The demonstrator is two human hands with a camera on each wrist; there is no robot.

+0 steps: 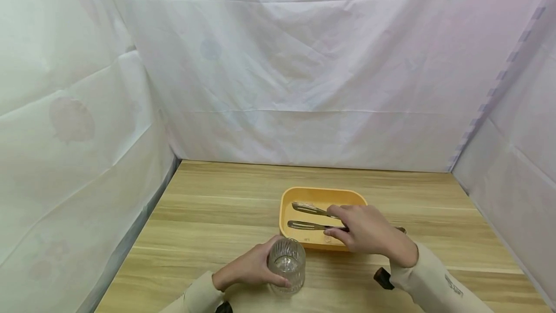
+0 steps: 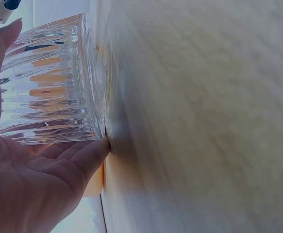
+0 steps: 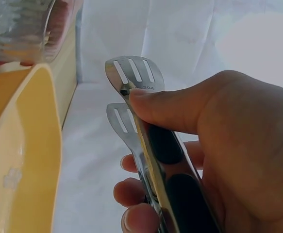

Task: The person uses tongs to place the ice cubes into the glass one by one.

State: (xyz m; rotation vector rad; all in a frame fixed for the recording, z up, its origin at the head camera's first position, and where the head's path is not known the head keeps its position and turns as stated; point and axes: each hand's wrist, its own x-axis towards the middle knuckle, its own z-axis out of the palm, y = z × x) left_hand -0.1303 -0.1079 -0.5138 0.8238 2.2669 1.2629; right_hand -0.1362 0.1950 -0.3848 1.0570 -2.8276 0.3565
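Note:
My left hand [image 1: 254, 265] grips a clear ribbed glass [image 1: 287, 260], thumb on the near side and fingers round the far side. In the left wrist view the glass [image 2: 49, 87] has its base at the wooden tabletop; whether it touches is hard to tell. Metal tongs [image 1: 304, 225] with slotted ends and dark handle panels are held in my right hand [image 1: 371, 231]. The tongs' two arms stand apart, with nothing visible between them. They extend leftward over a shallow yellow tray [image 1: 321, 191], and in the right wrist view the thumb presses the upper arm.
The wooden table [image 1: 208, 211] carries the tray just beyond the glass. White cloth [image 1: 304, 71] hangs behind the table and along both sides. A small flower mark [image 3: 12, 178] shows on the tray's wall. Black wrist straps [image 1: 384, 278] sit by the sleeves.

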